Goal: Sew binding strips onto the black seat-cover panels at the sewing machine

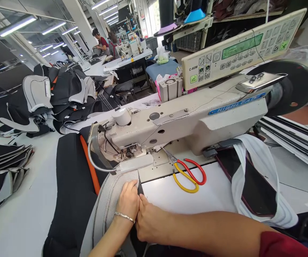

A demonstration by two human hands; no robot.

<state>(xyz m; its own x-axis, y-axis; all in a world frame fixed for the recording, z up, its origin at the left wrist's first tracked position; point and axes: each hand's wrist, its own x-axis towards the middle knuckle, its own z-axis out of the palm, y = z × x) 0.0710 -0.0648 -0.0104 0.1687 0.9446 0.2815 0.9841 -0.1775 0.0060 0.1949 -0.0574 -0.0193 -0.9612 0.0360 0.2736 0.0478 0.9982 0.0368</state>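
Note:
A grey mesh fabric panel (108, 200) with stitched seams lies in front of the sewing machine (170, 121), its far edge up by the needle area. My left hand (128, 200), with a silver bangle on the wrist, presses on the panel with curled fingers. Touching it on the right, my right hand (151, 219) is closed at the panel's dark edge. The fingertips of both hands are partly hidden. Beneath and left of the panel spreads a black padded piece (72, 185) with an orange strip (90, 164). Red-and-yellow-handled scissors (186, 175) rest beside the machine bed.
A control box (239, 53) stands behind the machine. To the right lie a dark phone-like slab (261, 191) and a looped white strap (273, 157). Stacked cut pieces (4, 175) sit at left, with a heap of sewn covers (65, 89) beyond. Other people (102, 44) work far back.

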